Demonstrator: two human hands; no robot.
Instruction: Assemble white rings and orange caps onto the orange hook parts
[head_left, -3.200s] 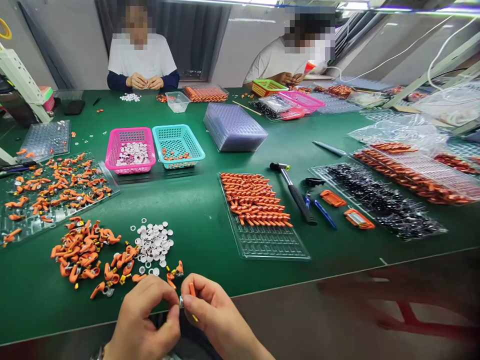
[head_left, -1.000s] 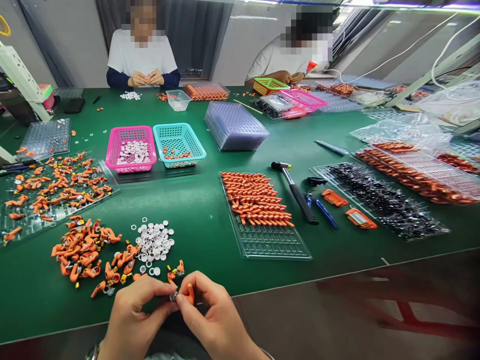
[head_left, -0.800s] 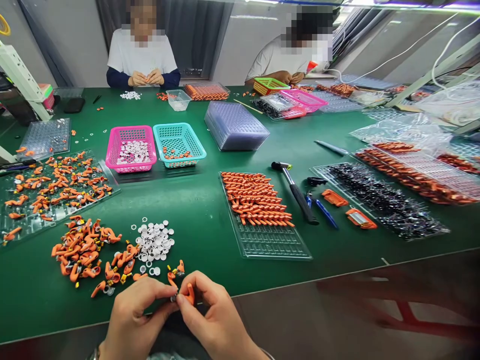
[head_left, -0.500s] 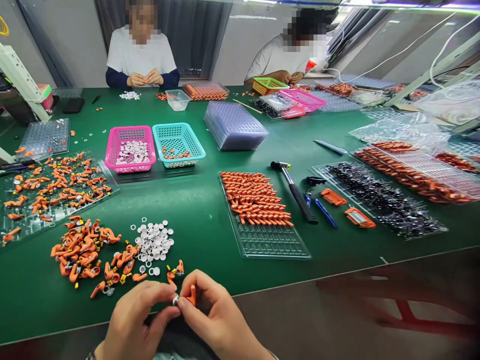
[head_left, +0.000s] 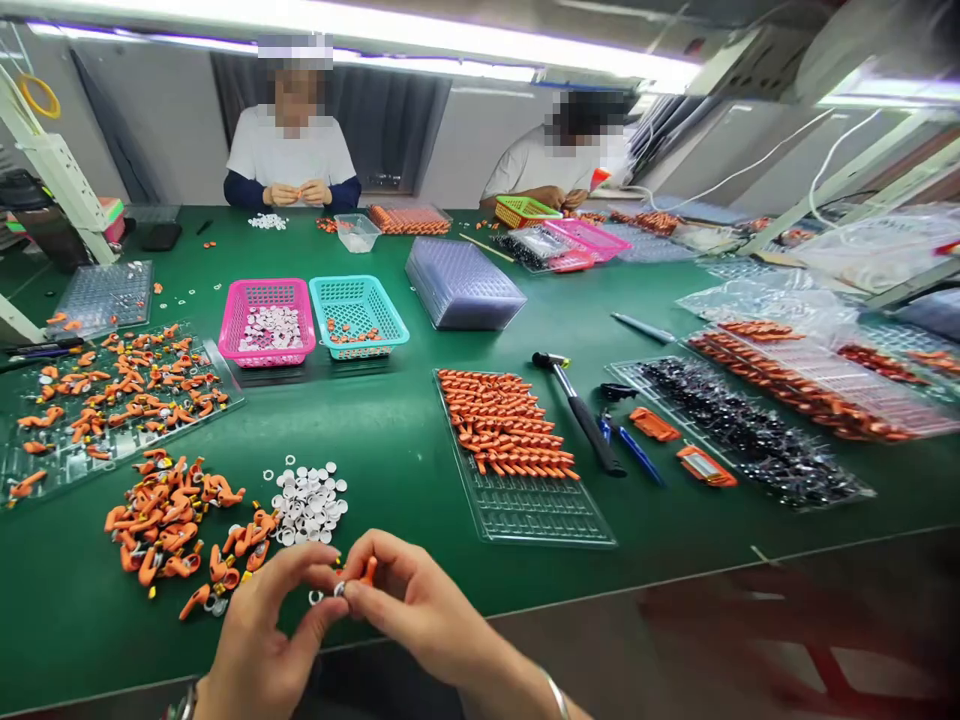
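Note:
My right hand (head_left: 420,605) pinches a small orange part (head_left: 370,570) at the table's front edge. My left hand (head_left: 274,625) meets it there, thumb and forefinger closed at a small silvery piece (head_left: 340,589) between the two hands. Just behind my left hand lies a heap of white round discs (head_left: 309,503). Further left is a pile of orange parts with yellow bits (head_left: 161,515). To the right of my hands, a clear tray (head_left: 544,512) holds rows of orange parts (head_left: 502,425).
Pink basket (head_left: 268,357) and turquoise basket (head_left: 360,350) stand mid-table beside stacked clear trays (head_left: 465,285). A hammer (head_left: 585,415), blue pliers (head_left: 637,455) and a tray of dark parts (head_left: 750,435) lie right. Two people sit across the table.
The view has tilted up, so the table appears lower and an overhead light shows. My hands remain together around the small parts, slightly further left in view.

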